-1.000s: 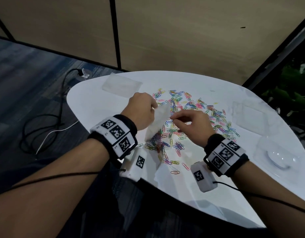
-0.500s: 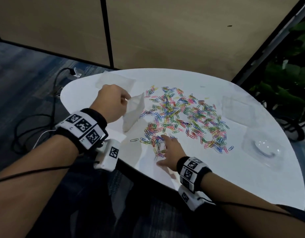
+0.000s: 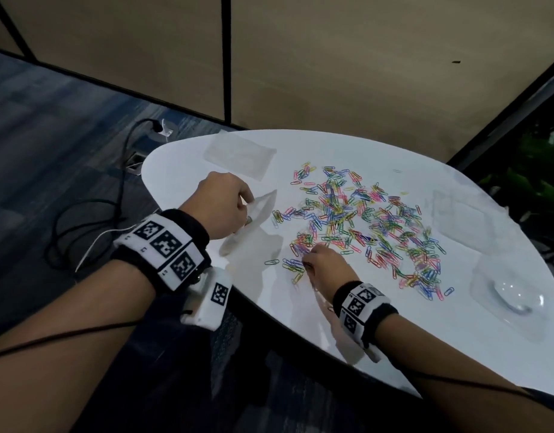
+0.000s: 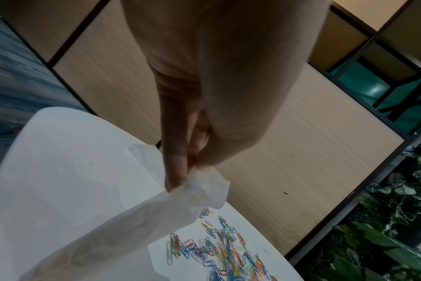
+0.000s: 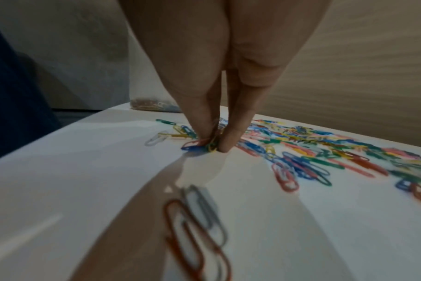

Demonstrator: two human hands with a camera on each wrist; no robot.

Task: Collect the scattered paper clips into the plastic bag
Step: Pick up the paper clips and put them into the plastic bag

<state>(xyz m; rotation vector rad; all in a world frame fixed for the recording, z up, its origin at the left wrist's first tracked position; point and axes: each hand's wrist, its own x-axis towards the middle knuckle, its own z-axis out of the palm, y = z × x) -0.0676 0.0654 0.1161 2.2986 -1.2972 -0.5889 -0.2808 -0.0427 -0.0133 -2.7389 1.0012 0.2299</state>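
Many coloured paper clips lie scattered over the middle of the white table. My left hand pinches the rim of a clear plastic bag that hangs slanted down to the table at the pile's left; a few clips show inside its bottom. My right hand is down at the pile's near left edge, thumb and fingers closed on a small bunch of clips.
Another flat clear bag lies at the far left of the table and a third at the right. A clear round lid or dish sits near the right edge. Cables run over the floor at left.
My right hand left the bag's mouth, dropped to the near left edge of the pile and closed on clips. My left hand with the bag moved left, away from the pile.
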